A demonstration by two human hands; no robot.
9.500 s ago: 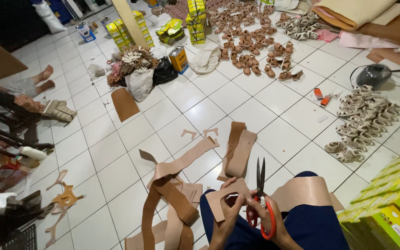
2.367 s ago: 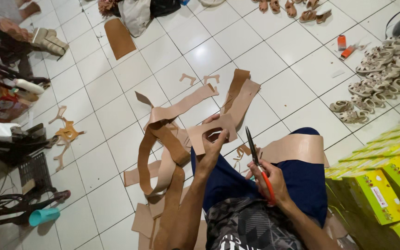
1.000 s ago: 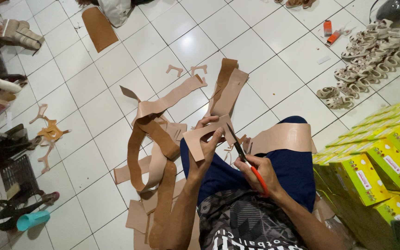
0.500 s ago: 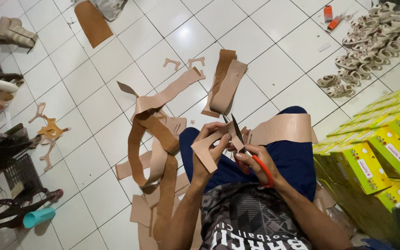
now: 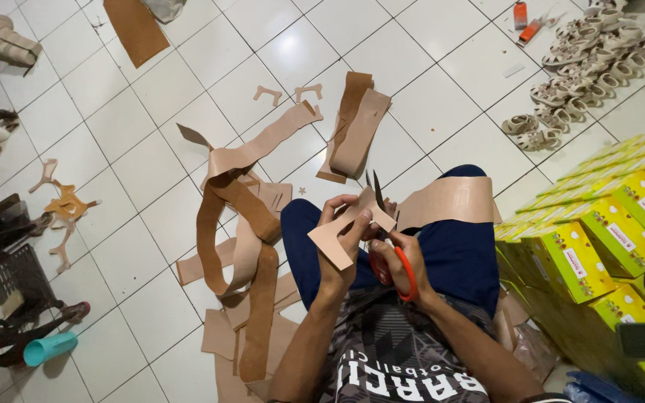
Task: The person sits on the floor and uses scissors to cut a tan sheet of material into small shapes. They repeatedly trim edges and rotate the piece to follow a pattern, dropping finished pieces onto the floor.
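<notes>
The left hand (image 5: 345, 246) is pinched shut on a tan leather piece (image 5: 349, 227), holding it up over the lap, thumb on the near face and fingers wrapped behind. The right hand (image 5: 393, 257) is closed through the orange handles of the scissors (image 5: 382, 224), with the dark blades pointing up and away. They look partly open right at the piece's upper edge, but whether they're actually biting into it is hard to tell from this angle.

To do this cut well, the piece probably wants turning into the blades rather than steering the scissors around, with the left fingers kept back from the cut line. Long bites from deep in the blades should leave a cleaner edge than little snips with the tips.

A wider tan strip (image 5: 449, 203) is draped over the person's right thigh, just beside the blades. To the left, a tangle of long leather offcuts (image 5: 244, 246) loops across the white tiled floor (image 5: 442, 97), and two folded strips (image 5: 354, 125) lie further out in front. Yellow-green boxes (image 5: 599, 246) are stacked close on the right, with a cluster of pale sandals (image 5: 580, 71) well beyond them. A teal cup (image 5: 50, 348) lies on its side far left.
</notes>
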